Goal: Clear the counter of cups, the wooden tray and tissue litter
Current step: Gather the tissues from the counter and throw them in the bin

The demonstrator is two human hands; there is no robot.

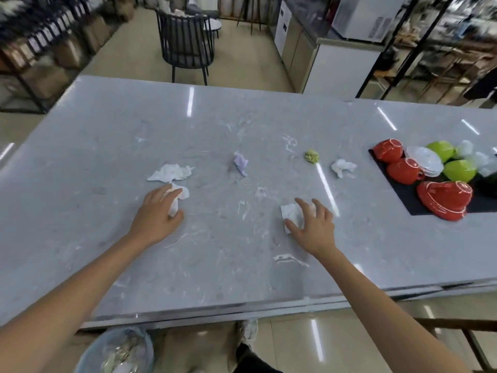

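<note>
Step in hand, as I read it: tissue litter pickup, both hands working at once. Cups and tray not cleared yet.

Left hand [158, 211]: grip curled around a white tissue [178, 196], fingers over the top, thumb underneath. Looks pinched, but whether it's lifted off the counter [94, 157] I can't tell.

Right hand [312, 224]: grip spread wide, fingers splayed over another white tissue [291, 215], touching it but not closed on it.

Still loose on the counter: a flat white tissue [170, 172] just beyond the left hand, a lilac wad [241, 162] mid-counter, a green wad [312, 156], a white wad [343, 167] near the tray.

Dark tray [403, 192] sits far right, loaded with red cups [403, 170], green cups [458, 170] and white pieces.

Next: close the right grip, bunch both tissues, drop into the bin [118, 351] on the floor below the near counter edge, left side. Then 4 more wads.
</note>
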